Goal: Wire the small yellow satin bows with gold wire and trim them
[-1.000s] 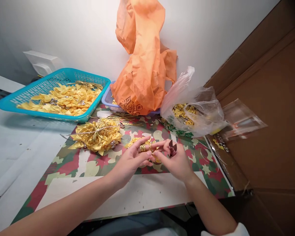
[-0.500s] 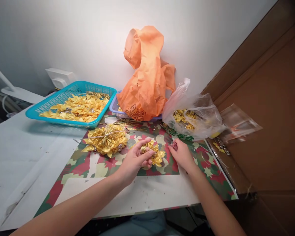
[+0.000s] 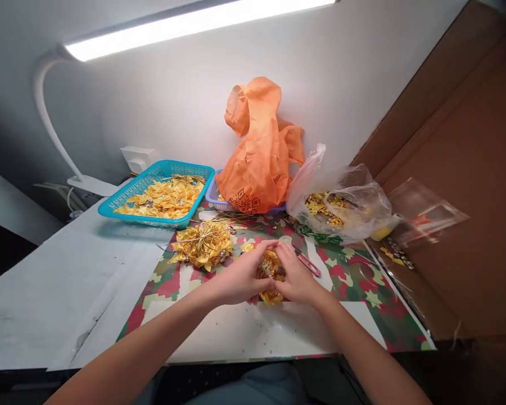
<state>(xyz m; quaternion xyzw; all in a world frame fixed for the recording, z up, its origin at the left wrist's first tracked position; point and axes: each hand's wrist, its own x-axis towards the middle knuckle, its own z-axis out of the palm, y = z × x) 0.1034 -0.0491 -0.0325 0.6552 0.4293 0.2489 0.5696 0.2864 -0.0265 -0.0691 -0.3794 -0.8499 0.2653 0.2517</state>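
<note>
My left hand (image 3: 248, 277) and my right hand (image 3: 297, 277) curve around a bunch of gold ribbon flowers (image 3: 269, 265), thumbs near each other on the near side and fingertips meeting at the far side. Both hands are closed on the bunch, which rests low over the mat; part of it is hidden by the fingers. Just right of my right hand lies a small pink-handled tool (image 3: 310, 264), perhaps thread snips. To the left sits a larger pile of gold ribbon flowers (image 3: 204, 244) with thin gold wire stems on top.
A turquoise basket (image 3: 103, 209) of yellow flowers stands back left. Behind are an orange bag (image 3: 257, 163) on a purple basket (image 3: 212, 194) and a clear plastic bag (image 3: 362, 216) with gold pieces. Cardboard (image 3: 468, 185) rises at right. A lamp (image 3: 194, 28) hangs above.
My right hand has left the pink-handled tool on the mat and moved left to join my left hand around the flowers. The view has tilted up and left, bringing in the lamp.
</note>
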